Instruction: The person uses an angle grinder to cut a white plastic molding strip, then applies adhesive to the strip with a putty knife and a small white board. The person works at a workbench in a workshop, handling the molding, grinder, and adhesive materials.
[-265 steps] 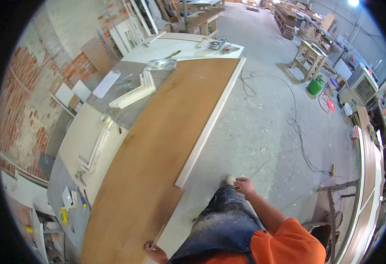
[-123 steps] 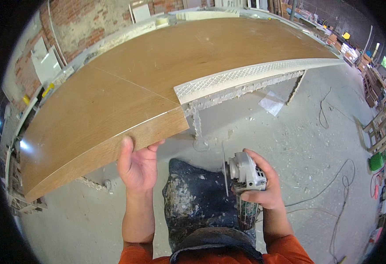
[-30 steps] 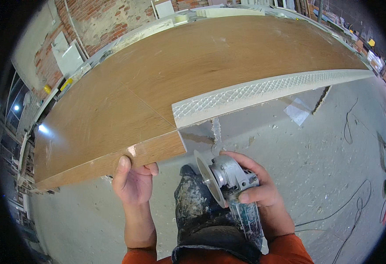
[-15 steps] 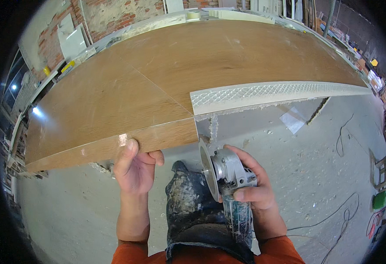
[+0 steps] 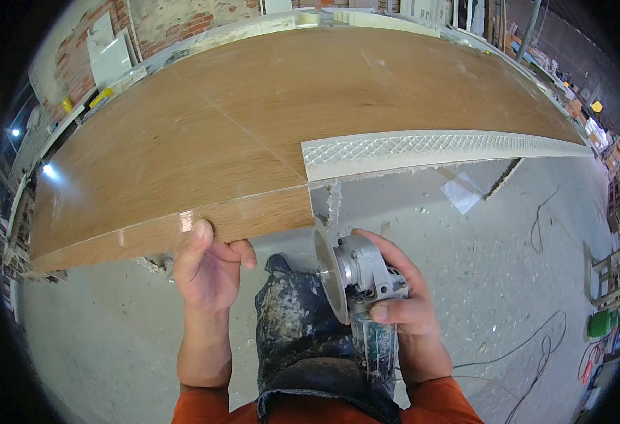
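Observation:
A large wood-grain panel [image 5: 183,134] lies before me, with a wood-grain strip [image 5: 260,216] along its near left edge. My left hand [image 5: 208,272] grips this strip, thumb on its face and fingers curled behind its lower edge. In my right hand [image 5: 410,293] is an angle grinder [image 5: 370,272], its body pointing down toward my legs. The grinder's thin disc [image 5: 330,275] stands nearly upright, its upper rim close to the strip's right end; whether they touch I cannot tell. A white strip with a net pattern [image 5: 423,152] runs along the panel's edge to the right.
Below is a dusty grey floor [image 5: 480,268] with a pale sheet [image 5: 462,192] on it. A dark cable [image 5: 515,353] loops across the floor at right. Wooden pallets [image 5: 617,272] and a green container [image 5: 598,324] stand at the far right. Behind the panel rises a brick wall [image 5: 183,28].
The whole view has shifted slightly, so everything sits a little farther left. Both hands keep their grips, and the grinder stays beside the strip's end.

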Demonstrator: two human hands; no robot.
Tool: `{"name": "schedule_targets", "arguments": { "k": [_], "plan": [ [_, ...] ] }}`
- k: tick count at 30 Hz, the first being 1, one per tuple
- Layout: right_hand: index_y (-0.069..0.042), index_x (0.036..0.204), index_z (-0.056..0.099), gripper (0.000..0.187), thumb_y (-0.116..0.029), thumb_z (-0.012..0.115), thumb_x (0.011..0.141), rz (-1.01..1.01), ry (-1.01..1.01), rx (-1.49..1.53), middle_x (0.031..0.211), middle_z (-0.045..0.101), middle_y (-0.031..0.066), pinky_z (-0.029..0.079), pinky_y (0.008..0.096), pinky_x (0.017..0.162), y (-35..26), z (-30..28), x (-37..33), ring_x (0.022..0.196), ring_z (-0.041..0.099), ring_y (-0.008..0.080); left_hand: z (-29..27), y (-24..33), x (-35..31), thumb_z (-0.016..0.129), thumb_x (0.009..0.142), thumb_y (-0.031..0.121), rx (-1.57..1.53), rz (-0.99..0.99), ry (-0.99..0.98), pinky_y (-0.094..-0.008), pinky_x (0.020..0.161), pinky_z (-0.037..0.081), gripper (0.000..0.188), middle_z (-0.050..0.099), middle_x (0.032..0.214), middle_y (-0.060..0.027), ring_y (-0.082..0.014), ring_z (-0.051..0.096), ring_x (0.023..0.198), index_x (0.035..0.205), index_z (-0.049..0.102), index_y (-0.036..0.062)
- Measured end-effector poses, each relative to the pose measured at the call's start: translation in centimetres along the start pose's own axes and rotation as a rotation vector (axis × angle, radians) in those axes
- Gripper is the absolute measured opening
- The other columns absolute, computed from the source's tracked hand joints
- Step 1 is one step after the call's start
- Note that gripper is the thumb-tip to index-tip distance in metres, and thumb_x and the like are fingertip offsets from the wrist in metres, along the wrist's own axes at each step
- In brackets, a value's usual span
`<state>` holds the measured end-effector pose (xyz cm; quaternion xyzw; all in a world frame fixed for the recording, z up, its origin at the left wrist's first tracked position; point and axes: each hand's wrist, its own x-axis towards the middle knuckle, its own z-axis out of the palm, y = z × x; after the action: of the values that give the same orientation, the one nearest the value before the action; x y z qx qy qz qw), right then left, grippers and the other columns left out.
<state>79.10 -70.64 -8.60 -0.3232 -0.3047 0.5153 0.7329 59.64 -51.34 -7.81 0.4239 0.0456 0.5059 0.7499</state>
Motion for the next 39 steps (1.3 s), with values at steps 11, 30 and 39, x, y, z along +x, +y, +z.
{"name": "schedule_targets", "arguments": {
  "k": [11,30,39],
  "plan": [
    [0.002,0.151,0.041,0.095,-0.001,0.075,0.062,0.030,-0.046,0.000,0.127,0.063,0.0151,0.054,0.0366,0.093,-0.7,0.1,0.8,0.104,0.066,0.0249,1.1,0.1,0.1,0.057,0.100,0.022,-0.003,0.018,0.098,-0.0396,0.049,0.058,0.044,0.065,0.121,-0.0227,-0.0320,0.070,0.077,0.135,0.047,-0.0029],
    [0.003,0.150,0.042,0.096,-0.005,0.076,0.060,0.007,-0.026,-0.055,0.124,0.063,0.0160,0.056,0.0371,0.087,-2.4,0.9,1.9,0.096,0.069,0.0257,1.2,0.2,0.0,0.058,0.099,0.024,0.019,0.002,0.119,-0.0386,0.046,0.055,0.046,0.067,0.114,-0.0222,-0.0319,0.067,0.064,0.133,0.047,-0.0053],
    [0.003,0.150,0.042,0.097,-0.004,0.076,0.059,-0.031,-0.031,-0.046,0.121,0.064,0.0162,0.057,0.0364,0.084,-2.4,1.0,2.2,0.091,0.070,0.0261,1.2,0.2,0.0,0.057,0.099,0.026,0.029,-0.019,0.124,-0.0378,0.047,0.054,0.046,0.068,0.110,-0.0225,-0.0323,0.065,0.059,0.131,0.048,-0.0065]
  ]
}}
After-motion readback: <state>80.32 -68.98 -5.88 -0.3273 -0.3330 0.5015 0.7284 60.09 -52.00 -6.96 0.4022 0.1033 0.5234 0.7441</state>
